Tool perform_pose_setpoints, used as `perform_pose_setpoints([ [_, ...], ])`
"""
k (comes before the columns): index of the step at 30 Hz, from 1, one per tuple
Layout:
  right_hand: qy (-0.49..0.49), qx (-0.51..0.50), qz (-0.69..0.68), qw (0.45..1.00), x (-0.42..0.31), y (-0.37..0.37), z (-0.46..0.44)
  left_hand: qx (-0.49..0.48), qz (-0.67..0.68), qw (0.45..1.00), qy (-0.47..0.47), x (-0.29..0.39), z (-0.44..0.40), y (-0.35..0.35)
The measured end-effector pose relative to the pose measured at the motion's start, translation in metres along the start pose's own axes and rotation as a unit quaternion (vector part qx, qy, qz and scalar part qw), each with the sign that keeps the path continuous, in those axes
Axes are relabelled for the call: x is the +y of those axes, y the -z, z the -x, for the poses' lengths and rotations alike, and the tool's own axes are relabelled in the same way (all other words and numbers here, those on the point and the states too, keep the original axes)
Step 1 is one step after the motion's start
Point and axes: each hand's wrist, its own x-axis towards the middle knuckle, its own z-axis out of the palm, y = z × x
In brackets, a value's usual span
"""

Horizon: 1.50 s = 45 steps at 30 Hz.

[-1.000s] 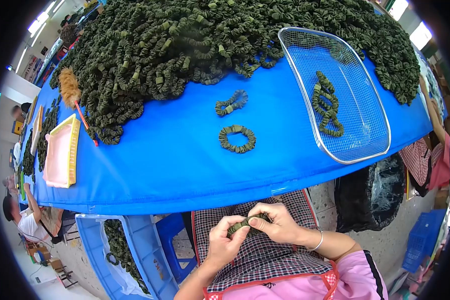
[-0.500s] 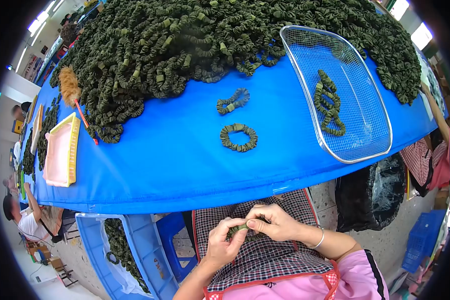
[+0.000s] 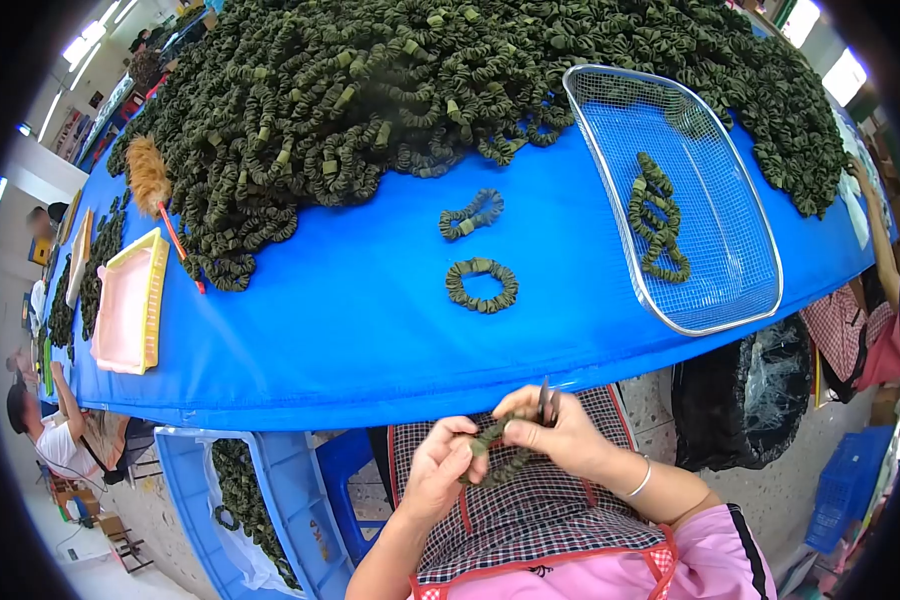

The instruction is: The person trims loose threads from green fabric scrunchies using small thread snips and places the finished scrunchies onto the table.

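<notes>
A dark green gathered fabric ring is held between my two hands over the checked apron, below the table's front edge. My left hand pinches its left side. My right hand grips its right side, and a small dark pointed tool sticks up at its fingers. Two more rings lie on the blue table: a round one and, behind it, a twisted one. Several rings lie in the wire mesh basket to the right.
A large pile of green rings covers the table's back. At left are a feather duster and a yellow-rimmed tray. A blue crate stands below left, a black bag below right. People sit at both sides.
My hands have risen slightly and the ring shows more between them. The dark pointed tool now shows at my right fingers. The view has shifted a little.
</notes>
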Motion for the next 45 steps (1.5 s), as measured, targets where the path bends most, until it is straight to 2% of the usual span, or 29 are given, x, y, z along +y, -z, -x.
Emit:
perform_pose_setpoints([
  [2, -0.007, -0.025, -0.001, 1.000, -0.006, 0.000, -0.003, -0.015, -0.032, 0.998, 0.058, 0.000, -0.001, -0.006],
  [4, 0.004, -0.056, 0.005, 0.998, 0.000, -0.008, -0.002, -0.041, -0.149, 0.985, 0.080, 0.004, -0.001, -0.009],
  [5, 0.024, -0.054, -0.005, 0.998, -0.001, -0.014, -0.002, -0.013, -0.171, 0.983, 0.061, 0.009, -0.002, -0.019],
  [8, 0.045, -0.069, -0.023, 0.996, -0.001, -0.012, -0.002, -0.046, -0.099, 0.994, 0.019, 0.002, 0.003, -0.011],
  [9, 0.055, -0.050, -0.052, 0.996, -0.004, -0.013, 0.000, -0.047, -0.002, 0.999, 0.002, 0.003, 0.005, -0.013],
  [12, 0.068, -0.050, -0.095, 0.992, -0.018, 0.004, -0.005, -0.082, 0.015, 0.995, -0.061, 0.011, 0.018, -0.025],
  [14, 0.083, -0.040, -0.059, 0.994, -0.021, 0.003, -0.011, -0.064, 0.033, 0.996, -0.048, 0.012, 0.009, -0.025],
  [16, 0.088, -0.010, 0.009, 0.996, -0.022, 0.001, -0.017, -0.045, 0.023, 0.998, 0.037, 0.019, -0.006, -0.020],
  [19, 0.023, -0.021, -0.017, 0.999, -0.028, -0.006, -0.016, -0.012, 0.002, 0.999, 0.044, 0.023, -0.013, -0.016],
  [21, 0.007, -0.038, -0.026, 0.999, -0.028, -0.007, -0.014, -0.002, 0.019, 1.000, -0.003, 0.016, -0.017, -0.017],
  [23, 0.040, 0.014, 0.006, 0.999, -0.018, -0.006, -0.012, -0.005, 0.021, 0.999, -0.025, 0.012, -0.018, -0.014],
  [25, 0.072, 0.043, -0.008, 0.996, -0.012, -0.001, -0.011, 0.092, -0.085, 0.988, -0.090, 0.003, -0.015, -0.021],
  [26, 0.135, 0.062, 0.058, 0.987, -0.011, 0.000, -0.010, 0.139, -0.138, 0.973, -0.122, 0.002, -0.012, -0.025],
  [27, 0.196, 0.079, 0.123, 0.970, -0.009, -0.001, -0.008, 0.159, -0.221, 0.953, -0.133, 0.007, -0.005, -0.030],
  [28, 0.256, 0.095, 0.187, 0.944, -0.008, -0.001, -0.006, 0.207, -0.293, 0.911, -0.206, 0.010, -0.003, -0.038],
  [30, 0.340, 0.115, 0.292, 0.887, -0.016, -0.008, 0.004, 0.236, -0.285, 0.904, -0.213, 0.011, 0.006, -0.031],
  [32, 0.507, 0.066, 0.356, 0.782, -0.011, -0.007, -0.004, 0.156, -0.132, 0.975, -0.083, 0.021, 0.006, -0.028],
  [33, 0.517, 0.039, 0.356, 0.777, -0.009, -0.010, -0.005, 0.128, -0.047, 0.991, -0.011, 0.025, 0.004, -0.029],
  [34, 0.508, 0.016, 0.391, 0.767, -0.004, -0.011, -0.006, 0.098, 0.038, 0.993, 0.060, 0.028, 0.003, -0.030],
  [36, 0.500, -0.005, 0.408, 0.764, 0.003, -0.013, -0.006, 0.098, 0.002, 0.995, -0.008, 0.021, 0.002, -0.023],
  [37, 0.489, 0.001, 0.391, 0.780, 0.002, -0.013, -0.003, 0.097, -0.015, 0.994, -0.041, 0.018, 0.001, -0.020],
  [39, 0.467, 0.013, 0.356, 0.810, -0.008, -0.012, 0.005, 0.103, -0.017, 0.994, -0.042, 0.020, 0.000, -0.017],
  [40, 0.472, 0.055, 0.357, 0.804, -0.011, -0.008, 0.005, 0.106, -0.018, 0.993, -0.043, 0.021, 0.000, -0.016],
  [42, 0.355, 0.158, 0.366, 0.846, -0.024, -0.014, 0.008, 0.107, -0.015, 0.993, -0.036, 0.020, -0.001, -0.016],
  [43, 0.284, 0.154, 0.311, 0.893, -0.030, -0.017, 0.005, 0.101, -0.011, 0.994, -0.032, 0.020, -0.001, -0.016],
  [45, 0.202, 0.076, 0.312, 0.925, -0.026, -0.010, -0.002, 0.081, -0.007, 0.996, -0.026, 0.019, -0.002, -0.017],
])
